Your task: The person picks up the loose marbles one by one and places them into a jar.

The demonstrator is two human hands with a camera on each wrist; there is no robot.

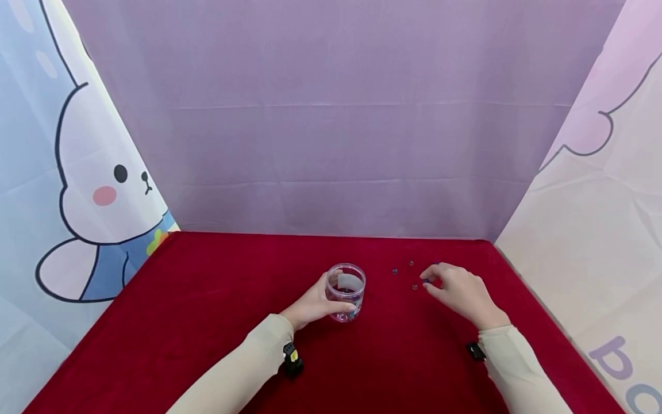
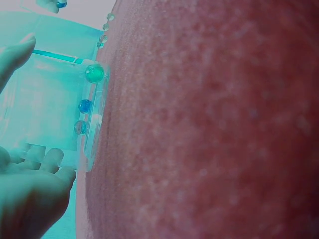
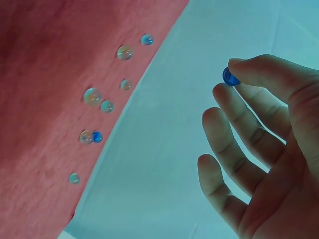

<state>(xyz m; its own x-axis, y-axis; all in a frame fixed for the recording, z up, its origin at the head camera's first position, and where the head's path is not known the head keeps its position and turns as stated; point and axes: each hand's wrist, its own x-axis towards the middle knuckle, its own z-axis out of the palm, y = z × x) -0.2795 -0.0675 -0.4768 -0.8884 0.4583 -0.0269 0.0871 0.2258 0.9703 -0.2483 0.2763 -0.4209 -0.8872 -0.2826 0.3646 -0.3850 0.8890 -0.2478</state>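
A clear plastic jar [image 1: 358, 294] stands upright, mouth up, at the middle of the red cloth. My left hand [image 1: 309, 305] grips its side, thumb across the front and fingers round the far side. Through the wall in the left wrist view, a green marble [image 2: 94, 73], a blue marble [image 2: 85, 106] and a clear marble [image 2: 79, 128] show at the jar's bottom. To the right, my right hand [image 1: 462, 289] is raised over the cloth. Its thumb and fingertip pinch a dark blue marble [image 3: 230, 77], while the other fingers are loosely spread.
Several loose marbles [image 3: 91, 96], mostly clear and one blue, are scattered on the red cloth [image 1: 207, 322] around my right hand. A purple curtain [image 1: 331, 144] closes off the back edge. Printed cloth panels [image 1: 595, 241] stand along both sides.
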